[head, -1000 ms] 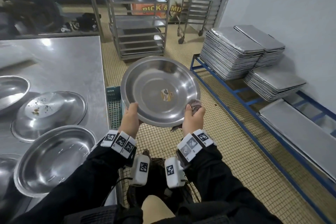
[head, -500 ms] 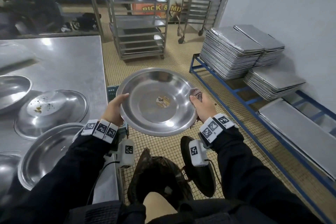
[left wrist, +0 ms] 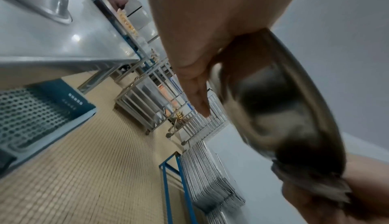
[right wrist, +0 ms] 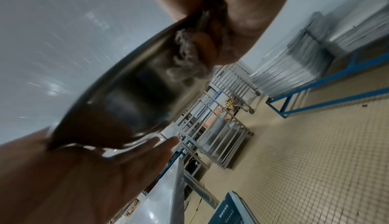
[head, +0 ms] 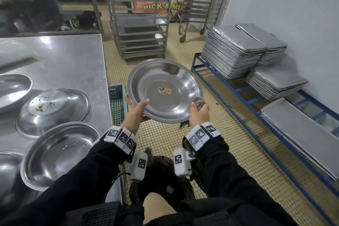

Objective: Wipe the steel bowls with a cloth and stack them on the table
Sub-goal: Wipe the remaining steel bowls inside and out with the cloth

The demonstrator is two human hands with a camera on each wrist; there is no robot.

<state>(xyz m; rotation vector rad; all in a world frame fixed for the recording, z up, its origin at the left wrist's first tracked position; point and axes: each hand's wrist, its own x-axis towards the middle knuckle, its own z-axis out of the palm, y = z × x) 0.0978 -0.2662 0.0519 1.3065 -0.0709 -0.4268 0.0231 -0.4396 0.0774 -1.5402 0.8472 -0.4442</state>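
I hold a wide steel bowl (head: 165,90) with a sticker in its middle above the tiled floor, to the right of the steel table (head: 60,60). My left hand (head: 136,111) grips its near left rim, thumb inside and fingers flat under it. My right hand (head: 199,112) pinches a grey cloth (head: 199,101) against the near right rim; the cloth's tail (head: 183,124) hangs below. The left wrist view shows the bowl's underside (left wrist: 280,104) and the cloth (left wrist: 305,181). The right wrist view shows the cloth (right wrist: 189,56) bunched on the bowl (right wrist: 130,91).
On the table lie an upright bowl (head: 58,154), an upturned one with crumbs (head: 53,110) and others (head: 12,88) at the left edge. A green crate (head: 117,102) stands by the table. Tray stacks (head: 233,51) rest on a blue rack (head: 238,90); wheeled racks (head: 139,16) stand behind.
The bowl has swung from right-tilted back toward me and slightly higher. My right hand with the cloth has slid from the bowl's right rim round to its near right edge.
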